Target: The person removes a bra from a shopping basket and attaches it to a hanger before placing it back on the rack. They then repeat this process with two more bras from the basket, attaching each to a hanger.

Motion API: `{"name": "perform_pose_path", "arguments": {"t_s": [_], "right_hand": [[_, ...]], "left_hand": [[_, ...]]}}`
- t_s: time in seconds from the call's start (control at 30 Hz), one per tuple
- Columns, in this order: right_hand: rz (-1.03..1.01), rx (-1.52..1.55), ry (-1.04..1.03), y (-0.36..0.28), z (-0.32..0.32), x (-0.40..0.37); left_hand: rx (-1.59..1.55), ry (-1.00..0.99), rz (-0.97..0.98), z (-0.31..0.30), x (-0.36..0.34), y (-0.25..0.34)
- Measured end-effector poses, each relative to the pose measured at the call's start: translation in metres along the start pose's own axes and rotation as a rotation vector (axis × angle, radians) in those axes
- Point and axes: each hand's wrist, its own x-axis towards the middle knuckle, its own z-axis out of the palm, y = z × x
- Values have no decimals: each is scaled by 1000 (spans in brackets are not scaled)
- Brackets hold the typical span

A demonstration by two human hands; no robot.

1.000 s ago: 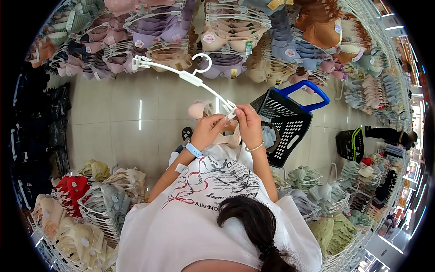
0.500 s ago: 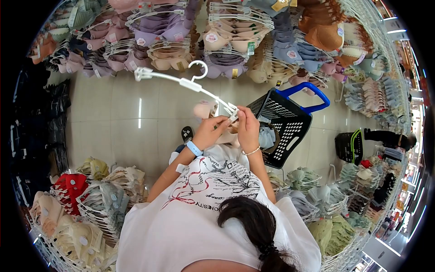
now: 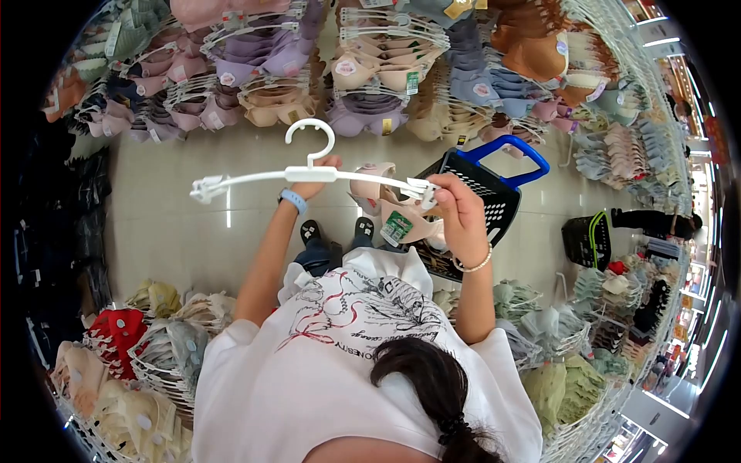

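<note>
A white plastic clip hanger is spread across the view, its hook pointing up toward the rack. My right hand, with a beaded bracelet at the wrist, pinches the hanger's right-end clip. Below that end hangs a pale pink bra with a green tag; whether the clip or my fingers hold it cannot be made out. My left hand, under a blue wristband, reaches behind the hanger's middle. The hanger hides most of it, so its grip does not show.
A black shopping basket with a blue handle stands to the right, partly behind my right hand. Racks of bras line the far side, and more hang near me on both sides. A person is at the far right beside a black-and-green basket.
My left hand has left the right-end clip and moved left, behind the hanger. The hanger has swung more level and nearer. My right hand has shifted right, and the bra shows more.
</note>
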Motion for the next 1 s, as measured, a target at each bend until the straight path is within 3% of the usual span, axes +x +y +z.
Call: {"name": "perform_pose_path", "arguments": {"t_s": [0.1, 0.17, 0.23, 0.3, 0.37, 0.4, 0.53, 0.63, 0.7, 0.73, 0.77, 0.83, 0.87, 0.9, 0.97, 1.0], "right_hand": [[-40, 18, -21, -14, -16, -2], [-41, 36, -40, -15, -23, -6], [-40, 83, -21, -11, -28, -9], [-4, 99, -24, -12, -32, -13], [139, 273, 23, -14, -34, -19], [142, 275, 29, -9, -35, -23], [194, 444, 94, 15, -38, -42], [197, 522, 130, 27, -40, -52], [184, 522, 200, 29, -42, -55], [172, 525, 212, 36, -42, -58], [173, 530, 211, 41, -43, -61], [216, 520, 253, 51, -47, -67], [235, 493, 256, 56, -49, -71], [237, 500, 252, 60, -49, -74], [281, 542, 320, 66, -46, -78], [301, 530, 324, 78, -46, -83]], "left_hand": [[-27, 57, 44, 6, 40, 2], [137, -39, -22, 11, 82, -15], [119, -82, -220, 32, 68, 14], [49, -247, -357, 48, 81, -5], [258, -548, 298, 54, 76, -22], [-271, -632, -10, 58, 81, -46], [-350, -742, -199, 75, 53, -39], [-264, -635, -301, 64, 42, -31], [-133, -1032, -540, 49, 41, -14], [-46, -874, -532, 48, 28, -2], [-46, -871, -536, 44, 18, 9], [-180, -844, -157, 33, 2, 24], [-179, -697, -35, 31, -8, 26], [-178, -691, -41, 30, -15, 27], [-475, -443, 222, 28, -26, 29], [-579, -411, 233, 23, -33, 31]]}}
